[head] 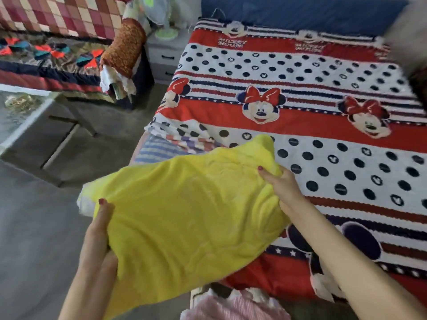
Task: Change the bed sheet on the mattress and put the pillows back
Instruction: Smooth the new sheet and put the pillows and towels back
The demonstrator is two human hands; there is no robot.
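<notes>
Bed sheet (300,107), cartoon-mouse print: spread over mattress, right half of frame. Yellow pillow (184,215): lower centre, overlapping sheet's near-left edge. Left hand (99,229) grasps its left edge; right hand (282,185) grasps its right edge.

A yellow pillow (184,209), soft and creased, was held tilted above the near left corner of the bed, its upper corner rising toward the middle of the mattress. The left hand (99,229) gripped its left edge with the thumb on top, and the right hand (282,183) gripped its right edge. Beneath it a red, white and navy cartoon-mouse bed sheet (323,125), patterned with dots, stripes and bows, lay spread over the mattress, bunched in loose folds at the left edge, where a striped layer showed below.
</notes>
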